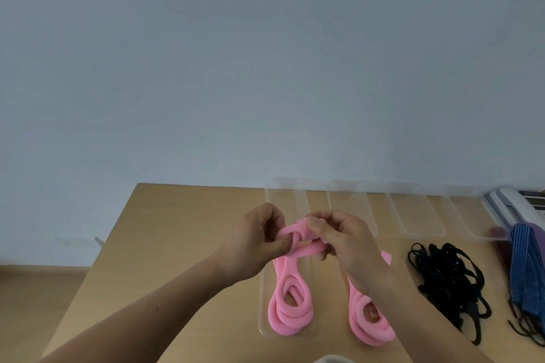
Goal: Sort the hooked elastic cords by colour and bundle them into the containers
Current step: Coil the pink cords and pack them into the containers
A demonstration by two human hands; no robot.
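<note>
Several pink elastic cords (290,315) hang in long loops from both hands, raised above the wooden table. My left hand (259,242) pinches the cords' upper ends, and my right hand (343,240) grips the same bunch from the right. One looped end rests in the leftmost clear container (264,298); the other looped end (370,327) lies on the table to its right. A pile of black hooked cords (448,277) lies further right, and blue striped cords (528,271) lie at the right edge.
Three more clear containers (348,200) (413,215) (472,221) stand in a row along the back of the table (165,244). A white device (519,203) sits at the back right corner. The table's left edge drops to the floor.
</note>
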